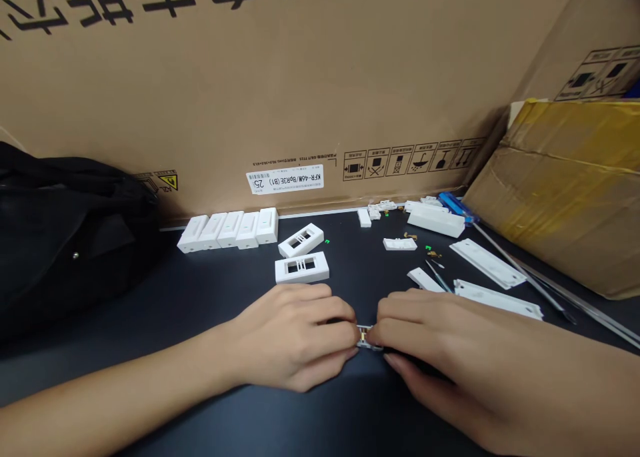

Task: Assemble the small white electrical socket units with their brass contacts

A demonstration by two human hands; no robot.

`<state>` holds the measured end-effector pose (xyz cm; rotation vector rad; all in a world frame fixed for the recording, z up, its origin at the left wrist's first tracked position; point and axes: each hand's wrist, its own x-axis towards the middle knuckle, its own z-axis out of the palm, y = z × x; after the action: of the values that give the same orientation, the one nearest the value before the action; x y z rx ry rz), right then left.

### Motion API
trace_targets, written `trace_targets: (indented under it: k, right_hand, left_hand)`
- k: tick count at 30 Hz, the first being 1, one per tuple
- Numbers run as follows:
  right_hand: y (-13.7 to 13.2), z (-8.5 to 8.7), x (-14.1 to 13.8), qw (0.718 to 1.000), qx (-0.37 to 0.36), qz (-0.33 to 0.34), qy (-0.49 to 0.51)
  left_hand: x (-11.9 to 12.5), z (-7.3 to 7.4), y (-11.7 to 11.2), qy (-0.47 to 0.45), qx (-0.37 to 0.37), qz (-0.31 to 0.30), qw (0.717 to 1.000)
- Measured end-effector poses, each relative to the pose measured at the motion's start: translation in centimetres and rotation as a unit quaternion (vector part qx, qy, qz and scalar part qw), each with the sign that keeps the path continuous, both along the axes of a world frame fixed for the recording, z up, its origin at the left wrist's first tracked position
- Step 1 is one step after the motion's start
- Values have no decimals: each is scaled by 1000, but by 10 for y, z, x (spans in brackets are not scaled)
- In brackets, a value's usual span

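Observation:
Between my two hands is a small white plastic switch part [365, 337] with a brass-coloured metal piece in it; my fingers cover most of it. My left hand [305, 337] grips its left end with curled fingers. At the right end, my right hand [425, 337] pinches it, thumb below. Just beyond my left hand lie a white switch frame [302, 268] with two rectangular openings and a similar tilted frame [301, 240]. Past my right hand are a small white part [400, 244], green clips [429, 247] and brass-coloured contacts [434, 254].
White switches [230, 229] stand in a row at the back left. White strips [487, 263], a blue-handled screwdriver [453, 205] and long metal rods lie at right. A black bag [70, 237] sits left, a taped carton [570, 190] right. A large cardboard box [300, 83] walls the back.

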<state>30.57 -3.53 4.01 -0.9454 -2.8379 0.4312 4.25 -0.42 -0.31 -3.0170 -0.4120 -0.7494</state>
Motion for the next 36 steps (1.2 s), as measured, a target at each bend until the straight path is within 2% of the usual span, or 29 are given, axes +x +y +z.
trace_targets:
  k: [17,28,36]
  right_hand:
    - [-1,-6,2,999,42,-1,22]
    - [-2,-8,1,999,32,-6,21]
    - [-2,-9,-1,999,24,-26,18]
  left_hand:
    - [-1,2,-2,26,20,11,999]
    - [0,2,-1,11,17,9,1000]
    - [0,6,-2,36,30,15,999]
